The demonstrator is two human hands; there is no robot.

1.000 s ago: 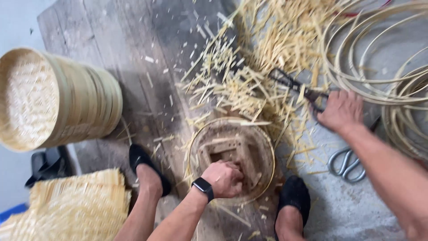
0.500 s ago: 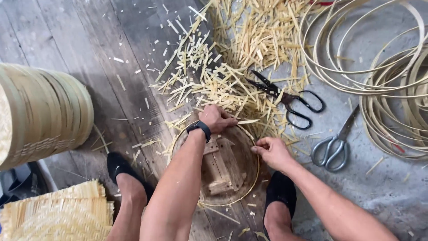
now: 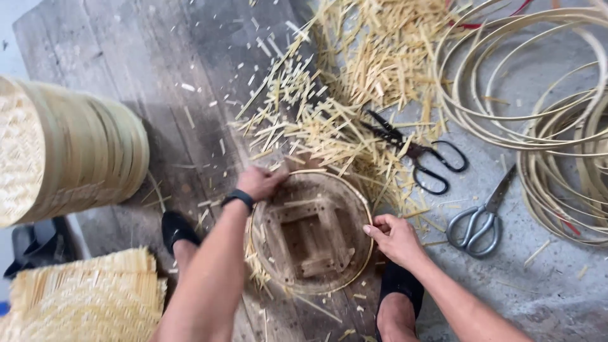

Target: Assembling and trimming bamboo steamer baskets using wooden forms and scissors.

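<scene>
With left hand [image 3: 261, 182] gripping the upper-left rim and right hand [image 3: 396, 239] pinching the right rim of the round bamboo frame [image 3: 310, 231] at lower centre, bamboo offcuts [image 3: 342, 107] above, black scissors [image 3: 415, 152] and grey scissors [image 3: 479, 214] to the right.

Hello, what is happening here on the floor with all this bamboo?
A person works over a round wooden form ringed by a thin bamboo hoop. The left hand presses on its upper left rim; the right hand grips the right rim. Cut bamboo strips lie scattered above it. Black scissors and grey scissors lie to the right, untouched, near coiled hoops. A stack of round baskets lies at left.
</scene>
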